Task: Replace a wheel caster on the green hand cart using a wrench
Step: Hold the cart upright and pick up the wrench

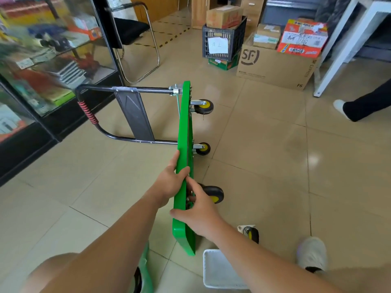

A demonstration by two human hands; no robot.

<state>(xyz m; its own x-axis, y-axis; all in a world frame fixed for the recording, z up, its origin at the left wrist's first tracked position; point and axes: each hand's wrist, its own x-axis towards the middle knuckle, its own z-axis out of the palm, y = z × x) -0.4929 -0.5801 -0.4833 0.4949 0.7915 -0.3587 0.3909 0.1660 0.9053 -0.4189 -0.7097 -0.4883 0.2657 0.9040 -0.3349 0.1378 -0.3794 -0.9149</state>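
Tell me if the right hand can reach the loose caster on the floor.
Probably yes: the loose caster lies uncovered beside the forearm; the right hand need only leave the green cart.

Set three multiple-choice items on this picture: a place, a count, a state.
1. Where is the loose wheel? A on the chair; B on the floor by the white basket; C on a box.
2. How many wheels show fixed to the green cart? A one; B three; C five.
3. How does the cart stand? A flat on its wheels; B hung on a wall; C on its edge.
Key: B, it lies on the floor near the basket; B, three stick out sideways; C, its deck stands upright.
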